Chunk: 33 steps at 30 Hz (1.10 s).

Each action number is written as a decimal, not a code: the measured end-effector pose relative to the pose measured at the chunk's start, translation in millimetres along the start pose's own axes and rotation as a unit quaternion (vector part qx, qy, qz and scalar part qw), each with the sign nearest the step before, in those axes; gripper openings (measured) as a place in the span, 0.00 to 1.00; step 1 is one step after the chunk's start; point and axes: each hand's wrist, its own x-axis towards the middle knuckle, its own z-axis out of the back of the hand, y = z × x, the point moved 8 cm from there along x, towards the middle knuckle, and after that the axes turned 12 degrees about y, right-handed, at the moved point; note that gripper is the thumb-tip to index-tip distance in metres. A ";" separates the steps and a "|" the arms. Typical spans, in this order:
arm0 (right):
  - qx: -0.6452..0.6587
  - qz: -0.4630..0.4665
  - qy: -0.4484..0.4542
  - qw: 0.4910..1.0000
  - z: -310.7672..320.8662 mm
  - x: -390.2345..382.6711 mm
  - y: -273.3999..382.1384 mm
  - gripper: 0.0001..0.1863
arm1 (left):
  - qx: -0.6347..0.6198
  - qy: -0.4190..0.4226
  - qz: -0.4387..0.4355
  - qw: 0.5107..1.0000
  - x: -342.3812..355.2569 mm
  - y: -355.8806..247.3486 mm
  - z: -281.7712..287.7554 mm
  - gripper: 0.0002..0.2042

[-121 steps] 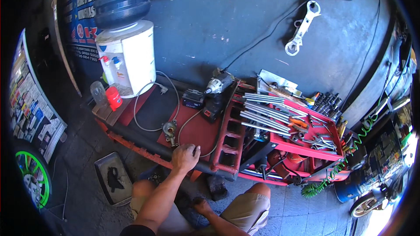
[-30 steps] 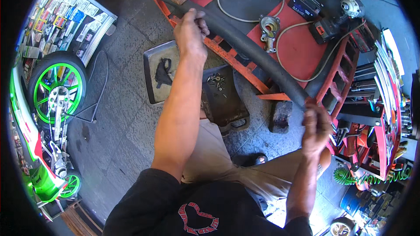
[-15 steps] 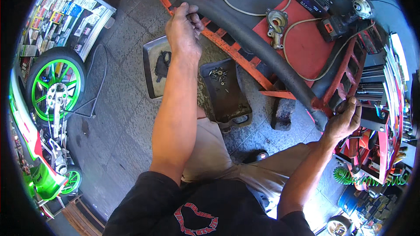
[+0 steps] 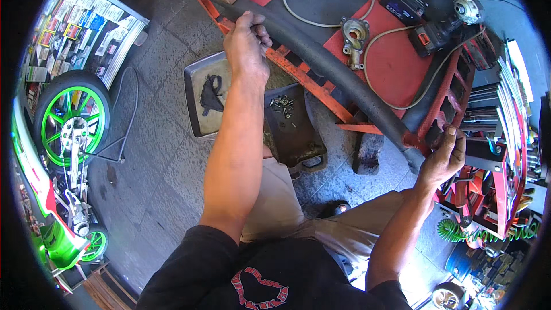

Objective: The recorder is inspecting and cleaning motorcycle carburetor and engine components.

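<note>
My left hand (image 4: pixel 248 46) is raised beside the dark padded bar (image 4: pixel 321 51) along the red stand's near edge. Its fingers are curled in; anything inside them is hidden. Close to the bar's right end, by a red metal bracket (image 4: pixel 418 139), is my right hand (image 4: pixel 443 159). Those fingers are closed too, and I cannot make out what they hold. A metal pump-like housing (image 4: pixel 354 37) lies on the red and black stand top (image 4: pixel 396 69). Below my left forearm, a shallow tray (image 4: pixel 192 106) holds a dark part (image 4: pixel 213 94). Small bolts (image 4: pixel 283 103) lie in the black pan (image 4: pixel 298 140).
A cordless impact wrench (image 4: pixel 439 31), a battery (image 4: pixel 403 3) and a pale cable (image 4: pixel 367 83) lie on the stand. A red tool rack (image 4: pixel 502 195) is at the right. A green-rimmed motorcycle wheel (image 4: pixel 72 123) and a sticker-covered board (image 4: pixel 86 23) are at the left.
My left hand has moved slightly right and nearer to me. My right hand has shifted a little left in the picture, as has the stand. Both hands keep their fingers curled.
</note>
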 end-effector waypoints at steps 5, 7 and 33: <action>-0.181 0.070 0.025 0.981 -4.9 -1.3 28.9 0.14 | 0.060 0.002 0.041 0.997 3.0 13.3 4.0 0.16; -0.110 0.040 0.059 0.991 -13.3 -3.5 29.9 0.15 | 0.121 -0.019 -0.030 0.992 -6.1 12.0 -9.9 0.19; -0.337 -0.002 -0.049 0.940 311.4 148.0 78.7 0.12 | 0.548 0.391 -0.431 0.601 -283.5 115.7 -311.9 0.20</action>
